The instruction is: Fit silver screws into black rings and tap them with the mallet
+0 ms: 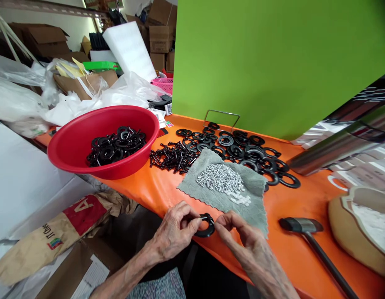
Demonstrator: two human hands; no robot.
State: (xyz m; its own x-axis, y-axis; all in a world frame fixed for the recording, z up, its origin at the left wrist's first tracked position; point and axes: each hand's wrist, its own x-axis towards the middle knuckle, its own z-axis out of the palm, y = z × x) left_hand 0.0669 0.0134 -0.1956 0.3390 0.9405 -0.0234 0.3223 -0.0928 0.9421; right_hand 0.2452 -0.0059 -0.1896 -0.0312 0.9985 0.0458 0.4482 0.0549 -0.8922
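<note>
At the table's front edge my left hand (176,228) pinches a black ring (205,233) with a small dark rod-like piece across its top. My right hand (242,236) is closed at the ring's right side, thumb and forefinger together; whatever they pinch is too small to make out. Just beyond lies a grey-green cloth (192,182) bearing a heap of small silver pins (219,177) and a few whitish bits (240,198). Behind it are a pile of small black rod-like parts (174,157) and many loose black rings (254,153).
A red basin (64,155) with black assembled rings stands at the left. On the right lie a mallet (301,225) and a tan container (342,216) of white material. A green panel (273,62) and a shiny metal post (323,145) rise behind the orange table (292,203).
</note>
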